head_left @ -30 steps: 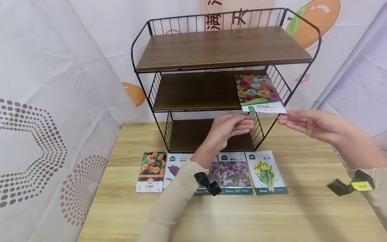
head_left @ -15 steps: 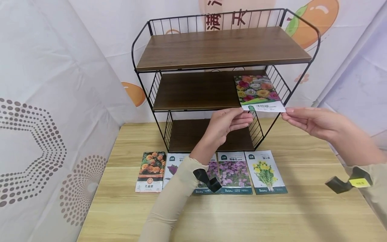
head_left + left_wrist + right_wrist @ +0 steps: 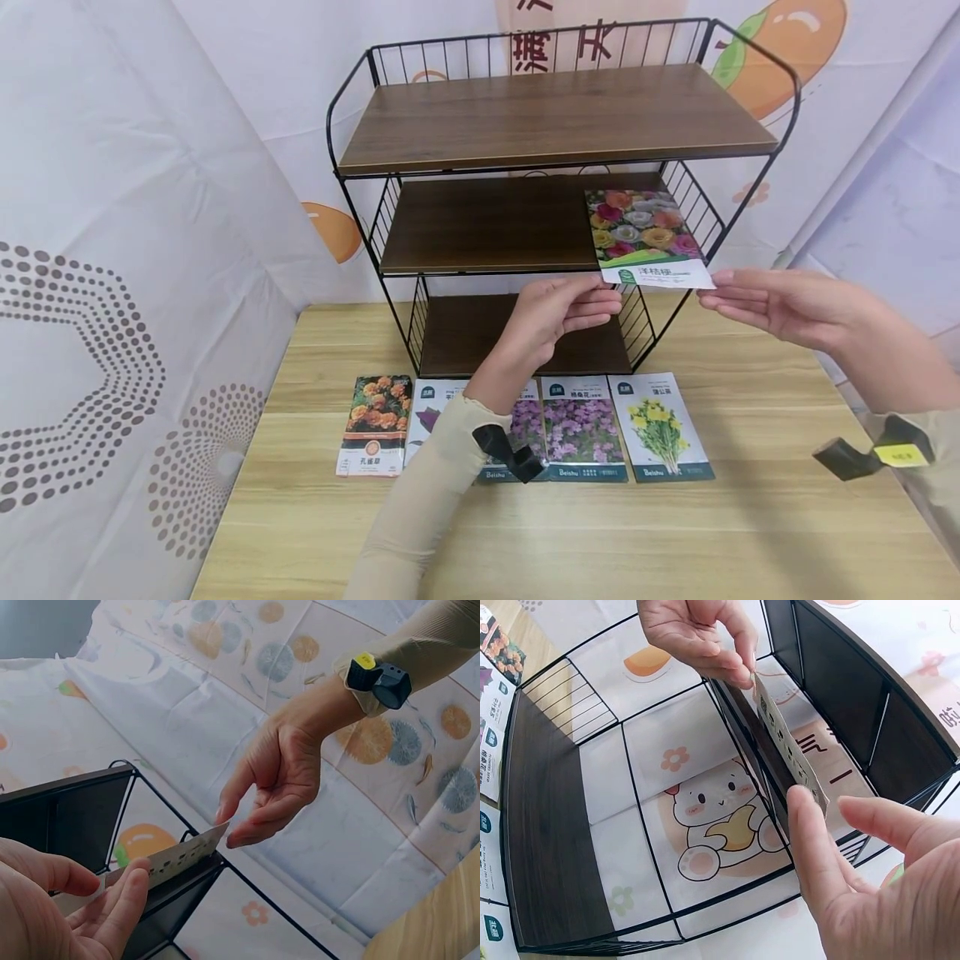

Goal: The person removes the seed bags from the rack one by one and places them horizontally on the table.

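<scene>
A flower seed packet [image 3: 647, 235] with multicoloured blooms and a white lower band lies on the right of the middle shelf [image 3: 487, 223], its near end sticking out past the front edge. My left hand [image 3: 551, 317] pinches its near left corner between thumb and fingers; the left wrist view shows this grip on the packet [image 3: 184, 859]. At the near right corner is my right hand [image 3: 795, 308]. In the right wrist view, the right hand's fingertips [image 3: 801, 799] touch the packet's underside, while the thumb [image 3: 855, 810] stands apart from it.
The black wire rack has a top shelf [image 3: 555, 117] above and a bottom shelf [image 3: 480, 333] below. On the wooden table [image 3: 600, 542] several seed packets lie in a row before it, including a marigold packet [image 3: 375, 425] and a yellow-flowered packet [image 3: 660, 427].
The packet's near end was slightly raised and pushed back, and now sits a little nearer and lower. My left hand has taken hold of its corner; the right hand has shifted slightly.
</scene>
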The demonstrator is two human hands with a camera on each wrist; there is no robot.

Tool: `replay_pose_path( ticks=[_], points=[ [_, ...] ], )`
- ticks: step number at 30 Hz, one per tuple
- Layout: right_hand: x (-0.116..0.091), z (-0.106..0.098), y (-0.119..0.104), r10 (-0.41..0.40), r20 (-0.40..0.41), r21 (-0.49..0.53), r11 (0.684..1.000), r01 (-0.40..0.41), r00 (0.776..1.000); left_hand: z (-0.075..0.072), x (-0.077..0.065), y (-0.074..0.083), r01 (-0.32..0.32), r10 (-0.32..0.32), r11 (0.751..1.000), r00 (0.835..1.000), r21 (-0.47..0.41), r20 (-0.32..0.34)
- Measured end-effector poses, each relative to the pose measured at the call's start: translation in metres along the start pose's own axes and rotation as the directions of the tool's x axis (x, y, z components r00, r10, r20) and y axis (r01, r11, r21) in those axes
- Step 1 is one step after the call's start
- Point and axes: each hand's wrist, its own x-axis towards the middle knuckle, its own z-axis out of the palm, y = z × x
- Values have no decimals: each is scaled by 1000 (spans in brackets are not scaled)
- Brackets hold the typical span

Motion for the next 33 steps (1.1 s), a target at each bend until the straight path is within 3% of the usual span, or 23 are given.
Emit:
replay_pose_path(
  ticks=[5, 16, 26, 33],
  points=[
    [6, 5, -3, 10, -144, -19, 1000, -13, 990, -1, 6, 3, 14, -16, 1000, 999, -26, -47],
    [11, 13, -5, -14, -257, -4, 1000, 13, 966, 4, 13, 7, 28, -32, 999, 996, -42, -84],
    [9, 15, -3, -25, -258, -24, 1000, 20, 966, 5, 8, 6, 50, -54, 998, 989, -33, -137],
    [7, 12, 0, -34, -246, -67, 998, 18, 969, 5, 4, 3, 41, -42, 999, 991, -11, -130]
  ],
)
